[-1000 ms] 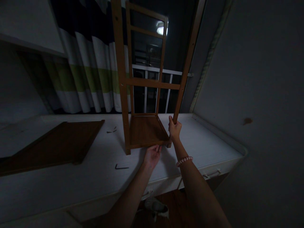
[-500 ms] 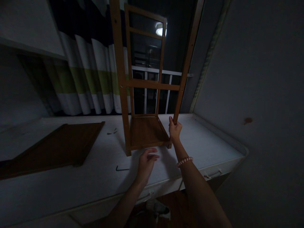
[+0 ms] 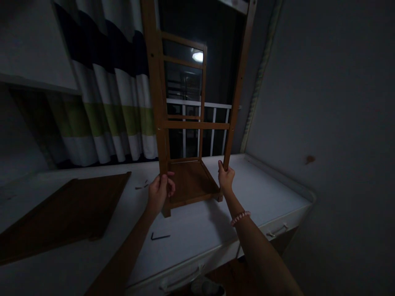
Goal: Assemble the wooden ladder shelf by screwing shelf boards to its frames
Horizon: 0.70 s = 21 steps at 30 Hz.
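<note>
A tall wooden shelf frame [image 3: 197,124] stands upright on the white tabletop [image 3: 265,193], with one shelf board [image 3: 189,181] fitted near its base. My left hand [image 3: 160,191] is wrapped round the frame's front left post, low down. My right hand [image 3: 226,177] grips the front right post at about the same height; a bead bracelet [image 3: 240,218] is on that wrist.
A dark wooden panel [image 3: 61,211] lies flat on the table at the left. An Allen key [image 3: 159,237] lies near the front edge, and small screws [image 3: 141,186] lie behind it. Striped curtain [image 3: 111,111] and a dark window with white railing are behind; a wall is at right.
My left hand left the shelf's front edge, rose and closed on the left post. The view shifted slightly; my right hand kept its grip on the right post.
</note>
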Tool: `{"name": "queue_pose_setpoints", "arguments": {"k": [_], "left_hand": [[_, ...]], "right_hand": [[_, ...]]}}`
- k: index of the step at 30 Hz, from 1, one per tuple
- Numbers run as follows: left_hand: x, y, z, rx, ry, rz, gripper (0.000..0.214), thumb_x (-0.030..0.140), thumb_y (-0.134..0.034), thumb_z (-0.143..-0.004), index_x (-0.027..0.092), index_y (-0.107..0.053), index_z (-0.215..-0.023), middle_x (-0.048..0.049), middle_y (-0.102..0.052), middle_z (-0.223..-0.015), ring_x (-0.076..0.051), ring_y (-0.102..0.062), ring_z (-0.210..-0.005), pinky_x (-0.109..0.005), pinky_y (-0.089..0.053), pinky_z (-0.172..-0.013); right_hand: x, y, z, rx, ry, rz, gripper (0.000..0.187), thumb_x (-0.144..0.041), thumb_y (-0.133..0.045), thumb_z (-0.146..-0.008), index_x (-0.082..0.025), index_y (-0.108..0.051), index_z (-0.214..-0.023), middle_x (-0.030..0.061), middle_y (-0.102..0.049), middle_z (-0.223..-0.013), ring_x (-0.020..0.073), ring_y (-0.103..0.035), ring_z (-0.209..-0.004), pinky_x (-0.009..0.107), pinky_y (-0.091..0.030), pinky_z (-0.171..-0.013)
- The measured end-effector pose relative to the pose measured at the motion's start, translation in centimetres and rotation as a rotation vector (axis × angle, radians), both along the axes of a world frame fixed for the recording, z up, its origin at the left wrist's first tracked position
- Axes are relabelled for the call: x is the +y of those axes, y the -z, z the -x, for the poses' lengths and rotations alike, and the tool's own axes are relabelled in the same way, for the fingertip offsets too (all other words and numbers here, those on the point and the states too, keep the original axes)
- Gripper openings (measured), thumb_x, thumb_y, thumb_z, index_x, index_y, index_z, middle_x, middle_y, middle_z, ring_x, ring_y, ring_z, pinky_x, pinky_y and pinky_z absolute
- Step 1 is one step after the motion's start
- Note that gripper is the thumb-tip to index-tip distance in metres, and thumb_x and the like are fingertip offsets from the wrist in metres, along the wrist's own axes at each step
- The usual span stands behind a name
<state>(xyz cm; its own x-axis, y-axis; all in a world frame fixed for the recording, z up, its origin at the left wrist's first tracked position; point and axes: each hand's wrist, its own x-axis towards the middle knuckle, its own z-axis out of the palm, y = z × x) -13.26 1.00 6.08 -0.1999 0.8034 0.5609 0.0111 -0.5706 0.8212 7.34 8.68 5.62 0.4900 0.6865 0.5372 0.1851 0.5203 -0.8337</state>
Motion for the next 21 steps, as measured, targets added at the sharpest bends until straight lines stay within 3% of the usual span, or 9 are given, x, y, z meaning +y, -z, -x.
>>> {"name": "queue_pose_setpoints", "arguments": {"k": [4,10,13,16,19,21], "left_hand": [[0.8,0.8,-0.4,-0.12,0.013,0.049,0.042,0.057,-0.045,-0.073,0.017,-0.045,-0.059,0.0081,-0.031,-0.036,-0.004,-0.029,-0.027,-0.016,-0.021,-0.029],[1.5,1.6,-0.2,-0.149,0.017,0.096,0.045,0.061,-0.045,-0.07,0.018,-0.041,-0.057,0.0083,-0.031,-0.037,-0.005,-0.03,-0.028,-0.017,-0.022,-0.027],[1.7,1.9,-0.1,-0.13,-0.007,0.076,0.044,0.06,-0.043,-0.071,0.018,-0.042,-0.058,0.0082,-0.031,-0.037,-0.005,-0.032,-0.028,-0.017,-0.024,-0.027],[1.8,2.0,-0.2,-0.117,-0.037,0.063,0.044,0.059,-0.042,-0.073,0.018,-0.043,-0.059,0.0081,-0.032,-0.037,-0.005,-0.033,-0.028,-0.016,-0.025,-0.028],[1.8,2.1,-0.3,-0.129,-0.037,0.06,0.044,0.059,-0.042,-0.073,0.018,-0.043,-0.058,0.0082,-0.032,-0.037,-0.005,-0.033,-0.028,-0.016,-0.025,-0.028],[1.9,2.1,-0.3,-0.138,-0.025,0.06,0.045,0.06,-0.043,-0.072,0.018,-0.043,-0.057,0.0083,-0.031,-0.037,-0.005,-0.033,-0.028,-0.016,-0.025,-0.028]], "right_hand": [[0.1,0.3,-0.1,0.007,-0.01,0.006,0.044,-0.056,-0.049,-0.07,-0.018,-0.04,-0.049,-0.0068,-0.035,-0.04,0.0073,-0.034,-0.039,0.021,-0.028,-0.04],[0.3,0.5,-0.3,0.009,-0.027,0.075,0.045,-0.06,-0.049,-0.067,-0.018,-0.042,-0.053,-0.0071,-0.035,-0.041,0.0068,-0.033,-0.038,0.021,-0.028,-0.039],[-0.2,0.0,-0.9,-0.099,-0.058,0.1,0.045,-0.06,-0.043,-0.072,-0.017,-0.046,-0.058,-0.0043,-0.041,-0.046,0.0092,-0.039,-0.043,0.023,-0.033,-0.044],[-2.0,-0.3,-1.3,-0.327,0.123,0.026,0.044,-0.057,-0.047,-0.071,-0.014,-0.053,-0.079,0.0042,-0.053,-0.069,0.017,-0.05,-0.067,0.031,-0.041,-0.063],[-5.4,0.8,0.1,-0.476,0.45,-0.074,0.059,-0.053,-0.054,-0.069,-0.013,-0.043,-0.111,0.0147,-0.047,-0.105,0.0259,-0.043,-0.098,0.044,-0.034,-0.083],[-7.7,2.4,2.3,-0.629,0.362,-0.103,0.058,-0.048,-0.051,-0.074,-0.013,-0.038,-0.118,0.0152,-0.043,-0.11,0.0253,-0.04,-0.102,0.043,-0.032,-0.086]]}}
